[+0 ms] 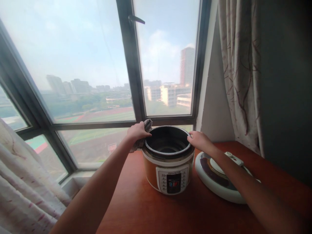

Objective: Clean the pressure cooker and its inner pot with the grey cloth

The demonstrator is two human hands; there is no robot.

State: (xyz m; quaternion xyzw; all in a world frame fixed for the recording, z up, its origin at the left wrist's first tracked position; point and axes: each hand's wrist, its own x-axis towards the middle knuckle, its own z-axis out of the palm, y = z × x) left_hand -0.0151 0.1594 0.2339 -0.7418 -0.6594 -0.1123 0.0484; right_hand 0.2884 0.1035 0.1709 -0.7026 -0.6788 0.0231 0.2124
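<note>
On the bench [136, 208], our left hand [136, 132] clutches a cloth [147, 124] at the open cooker's [168, 159] left rim; our right hand [198, 140] grips the opposite rim.

Large window [97, 65] fills 9 to 12 o'clock, dark frame, handle [136, 19] at top. Hazy daylight; city blocks, sports field outside. Patterned curtain [240, 71] hangs at 2 o'clock, second curtain [21, 182] at 8 o'clock. Grey wall [285, 81] at 3 o'clock. Reddish-brown wooden worktop [146, 208] at 6 o'clock.
</note>
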